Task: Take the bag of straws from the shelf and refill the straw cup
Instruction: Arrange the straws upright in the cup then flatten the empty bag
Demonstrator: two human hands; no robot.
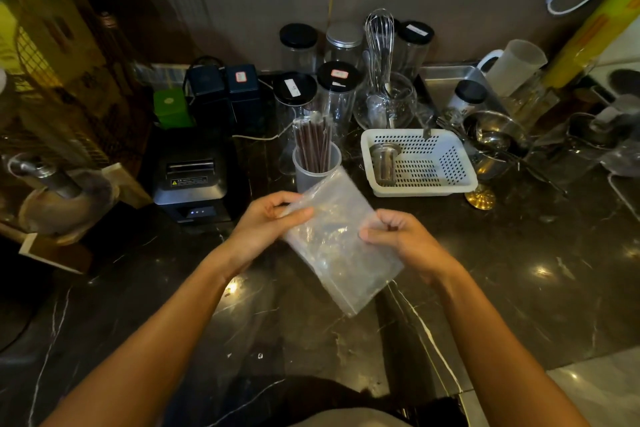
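A clear plastic bag (pixel 337 243), flat and looking empty, is held above the dark marble counter (pixel 519 288). My left hand (pixel 263 225) pinches its upper left edge, and my right hand (pixel 405 239) grips its right edge. Just behind the bag stands a translucent straw cup (pixel 313 175) holding several dark wrapped straws (pixel 313 140) upright.
A black receipt printer (pixel 192 180) sits left of the cup. A white perforated basket (pixel 420 163) with a metal strainer lies to the right. Lidded jars (pixel 337 94), a whisk (pixel 380 45) in a glass bowl, metal bowls and a pitcher (pixel 512 62) crowd the back.
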